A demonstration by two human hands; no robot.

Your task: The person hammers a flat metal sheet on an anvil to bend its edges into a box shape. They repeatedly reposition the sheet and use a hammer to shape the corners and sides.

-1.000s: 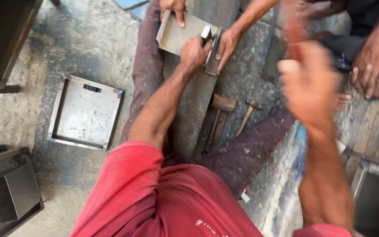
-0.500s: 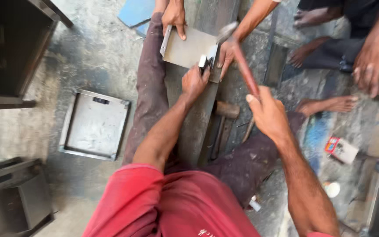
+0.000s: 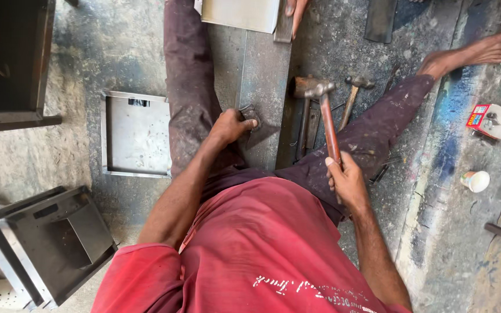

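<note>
my right hand is clenched round the hammer, head raised; my left hand pins a small metal piece flat on the steel beam.

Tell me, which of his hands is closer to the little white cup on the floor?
Right. The right hand grips the hammer just left of the white cup; the left hand is farther away.

Hammer: reddish-brown wooden handle, grey metal head, held in the right hand with the head pointing away over the floor. Small dark metal piece: lies flat on the long steel plate, pinned under the left hand.
</note>
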